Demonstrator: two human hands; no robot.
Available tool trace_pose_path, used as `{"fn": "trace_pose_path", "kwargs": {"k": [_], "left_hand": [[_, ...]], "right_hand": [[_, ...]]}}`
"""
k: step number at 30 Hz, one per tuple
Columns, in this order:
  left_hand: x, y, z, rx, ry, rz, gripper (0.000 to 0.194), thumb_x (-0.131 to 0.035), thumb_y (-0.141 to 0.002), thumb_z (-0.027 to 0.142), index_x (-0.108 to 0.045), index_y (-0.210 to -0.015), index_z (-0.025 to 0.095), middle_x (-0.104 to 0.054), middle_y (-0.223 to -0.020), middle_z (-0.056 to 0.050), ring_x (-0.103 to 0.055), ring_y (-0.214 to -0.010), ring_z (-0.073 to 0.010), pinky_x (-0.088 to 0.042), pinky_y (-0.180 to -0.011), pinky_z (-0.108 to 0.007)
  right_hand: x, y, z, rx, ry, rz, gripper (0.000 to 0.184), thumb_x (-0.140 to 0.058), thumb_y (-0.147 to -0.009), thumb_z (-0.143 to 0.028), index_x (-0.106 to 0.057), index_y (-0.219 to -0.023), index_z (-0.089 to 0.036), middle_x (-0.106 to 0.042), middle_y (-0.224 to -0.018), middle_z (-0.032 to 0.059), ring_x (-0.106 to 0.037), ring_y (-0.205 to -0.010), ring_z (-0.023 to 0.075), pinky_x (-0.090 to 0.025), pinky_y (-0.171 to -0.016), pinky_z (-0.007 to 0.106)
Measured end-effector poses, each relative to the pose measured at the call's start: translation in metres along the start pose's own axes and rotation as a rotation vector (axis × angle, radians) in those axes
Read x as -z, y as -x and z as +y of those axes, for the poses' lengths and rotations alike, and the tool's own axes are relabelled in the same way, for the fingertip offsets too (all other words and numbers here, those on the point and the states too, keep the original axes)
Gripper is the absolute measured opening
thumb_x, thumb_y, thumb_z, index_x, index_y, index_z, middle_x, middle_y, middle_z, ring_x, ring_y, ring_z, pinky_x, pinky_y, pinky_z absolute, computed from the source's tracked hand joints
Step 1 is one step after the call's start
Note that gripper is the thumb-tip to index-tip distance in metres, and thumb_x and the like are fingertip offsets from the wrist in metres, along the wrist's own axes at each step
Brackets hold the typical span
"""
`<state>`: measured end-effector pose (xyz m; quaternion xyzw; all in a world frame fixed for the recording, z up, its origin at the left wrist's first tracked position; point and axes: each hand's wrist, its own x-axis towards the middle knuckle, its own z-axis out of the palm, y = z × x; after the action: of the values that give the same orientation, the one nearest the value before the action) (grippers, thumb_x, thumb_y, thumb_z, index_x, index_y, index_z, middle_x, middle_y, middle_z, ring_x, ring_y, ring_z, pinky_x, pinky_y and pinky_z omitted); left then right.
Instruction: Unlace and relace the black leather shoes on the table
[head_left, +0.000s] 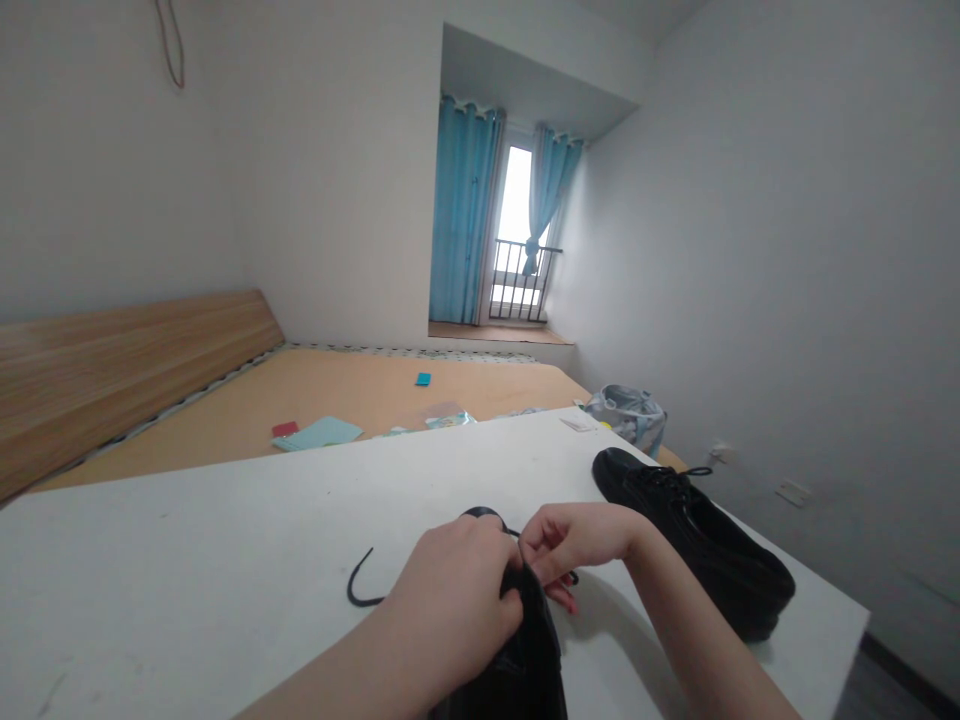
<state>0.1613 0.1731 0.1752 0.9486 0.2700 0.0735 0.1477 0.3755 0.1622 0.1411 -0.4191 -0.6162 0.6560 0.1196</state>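
Observation:
A black lace-up shoe (517,665) lies on the white table, directly in front of me, its toe pointing away. My left hand (457,580) covers the lacing area, fingers curled over the shoe with the thumb bent inward; the fingertips are partly hidden. From under this hand a loose black shoelace end (358,600) curls out on the left. My right hand (566,545) is at the shoe's right edge, thumb and fingers pinched together by the eyelets. A bit of black lace shows past its fingers. What exactly lies between the fingertips is largely covered.
A second black shoe (694,530), laced and tied, stands right of my right forearm on the white table (225,550). Beyond are a tan bed surface (360,375) with a light blue folder (322,433), a red item and a blue item, and a bag (630,415).

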Motion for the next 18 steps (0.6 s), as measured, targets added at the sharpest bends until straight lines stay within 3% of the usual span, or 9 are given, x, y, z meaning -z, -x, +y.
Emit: {"fn": "trace_pose_path", "kwargs": {"k": [7,11,15,18], "left_hand": [[0.003,-0.001,0.015,0.019,-0.072,-0.001,0.026,-0.044,-0.082,0.014,-0.069,-0.081,0.016,-0.068,-0.087,-0.01,-0.064,-0.084,-0.0271,-0.047,-0.068,-0.036],[0.008,-0.002,0.01,0.009,-0.073,0.08,0.027,-0.04,-0.086,0.016,-0.067,-0.084,0.017,-0.066,-0.088,-0.008,-0.063,-0.084,-0.0254,-0.047,-0.069,-0.036],[0.018,-0.003,-0.006,0.024,0.003,0.185,0.024,-0.042,-0.089,0.023,-0.065,-0.083,0.02,-0.063,-0.089,-0.004,-0.061,-0.082,-0.0213,-0.044,-0.07,-0.033],[0.027,-0.007,-0.015,-0.009,0.114,0.233,0.02,-0.046,-0.088,0.028,-0.064,-0.082,0.022,-0.062,-0.088,-0.001,-0.06,-0.081,-0.0184,-0.043,-0.069,-0.031]], "right_hand": [[0.001,-0.007,0.007,0.019,-0.005,-0.026,0.039,-0.071,-0.073,-0.051,-0.058,-0.069,-0.014,-0.056,-0.049,-0.0057,-0.052,-0.044,0.0077,-0.04,-0.05,0.02],[0.001,-0.002,0.005,0.113,-0.016,0.099,0.038,-0.075,-0.071,-0.048,-0.061,-0.076,-0.013,-0.06,-0.06,-0.0039,-0.051,-0.05,0.0073,-0.039,-0.053,0.021],[-0.006,0.003,-0.009,0.289,-0.036,0.247,0.04,-0.071,-0.075,-0.049,-0.067,-0.092,-0.013,-0.064,-0.081,0.0013,-0.054,-0.073,0.0108,-0.042,-0.07,0.024],[-0.017,-0.002,-0.017,0.406,-0.088,0.294,0.04,-0.066,-0.08,-0.051,-0.067,-0.082,-0.011,-0.065,-0.081,0.0049,-0.057,-0.079,0.0146,-0.042,-0.078,0.029]]}}
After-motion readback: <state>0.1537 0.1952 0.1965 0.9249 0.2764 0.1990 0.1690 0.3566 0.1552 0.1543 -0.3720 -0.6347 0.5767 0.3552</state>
